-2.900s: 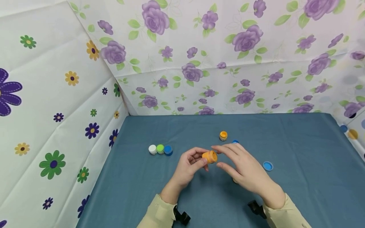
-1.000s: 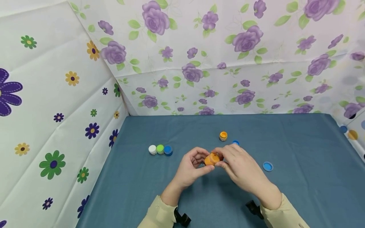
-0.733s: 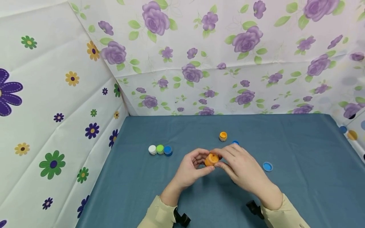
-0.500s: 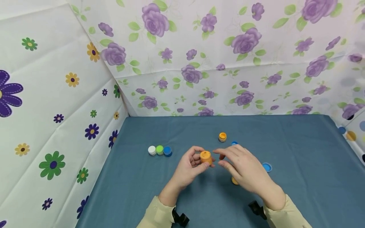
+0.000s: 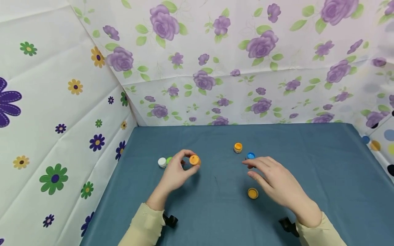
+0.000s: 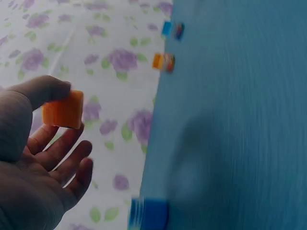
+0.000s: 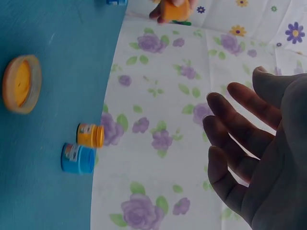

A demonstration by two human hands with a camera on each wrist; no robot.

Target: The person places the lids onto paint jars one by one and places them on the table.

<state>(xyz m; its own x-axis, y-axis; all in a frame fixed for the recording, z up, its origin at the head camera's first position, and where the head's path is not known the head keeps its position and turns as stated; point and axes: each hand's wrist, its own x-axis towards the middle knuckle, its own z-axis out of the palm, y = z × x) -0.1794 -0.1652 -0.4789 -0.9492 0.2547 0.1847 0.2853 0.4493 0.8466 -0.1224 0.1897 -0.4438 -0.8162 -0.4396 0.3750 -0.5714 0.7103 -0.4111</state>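
My left hand (image 5: pixel 173 173) holds a small orange jar (image 5: pixel 194 160) between thumb and fingers, near the white jar (image 5: pixel 162 162) and green jar (image 5: pixel 169 160) on the left. In the left wrist view the orange jar (image 6: pixel 64 110) is pinched above the cloth, with a blue jar (image 6: pixel 154 213) at the bottom edge. My right hand (image 5: pixel 278 182) hovers empty with fingers loosely bent, beside an orange lid (image 5: pixel 252 193) lying inside up. Behind it stand a yellow-orange jar (image 5: pixel 238 147) and a blue jar (image 5: pixel 250 155), both also in the right wrist view.
A blue-grey cloth (image 5: pixel 215 218) covers the table. Flowered sheets (image 5: pixel 184 41) hang behind it and at the left. The blue lid at the right is hidden behind my right hand in the head view.
My left hand has carried the orange jar left, away from my right hand, and now hides part of the jar row. My right hand has let go of the jar and moved right, uncovering the orange lid.
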